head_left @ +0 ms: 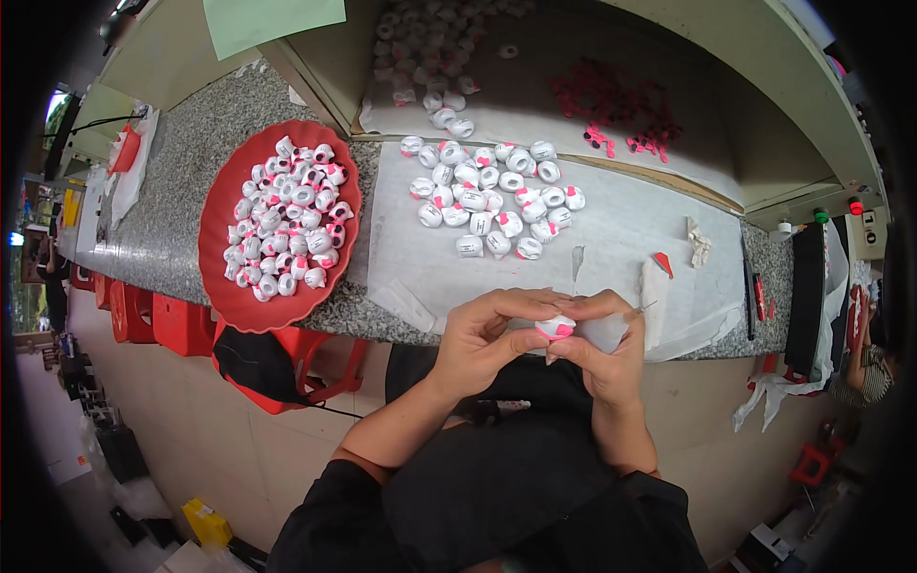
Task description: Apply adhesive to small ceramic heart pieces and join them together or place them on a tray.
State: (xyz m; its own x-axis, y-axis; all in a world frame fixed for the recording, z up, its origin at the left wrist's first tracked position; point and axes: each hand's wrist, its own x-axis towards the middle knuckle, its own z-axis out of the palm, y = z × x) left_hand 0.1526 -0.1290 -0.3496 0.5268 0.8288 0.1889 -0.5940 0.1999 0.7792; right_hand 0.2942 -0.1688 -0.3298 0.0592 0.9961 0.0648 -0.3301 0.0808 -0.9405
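A small white figurine piece with a pink patch (555, 329) is pinched between the fingertips of both hands, just above the table's front edge. My left hand (484, 336) is closed on it from the left, thumb below and fingers above. My right hand (611, 361) grips its other side. Tucked in the right hand is a translucent bottle (606, 333) with a thin needle tip. Beyond the hands, several white pieces with pink patches (508, 224) lie on white paper. A red scalloped bowl (212, 285) at the left holds many white, pink and black pieces.
More white pieces (420, 53) and a pile of small pink parts (621, 100) lie under the shelf. Paper scraps (698, 243), a red scrap (663, 265) and a red pen (759, 297) are at the right. Red stools (181, 326) stand below the granite counter (153, 239).
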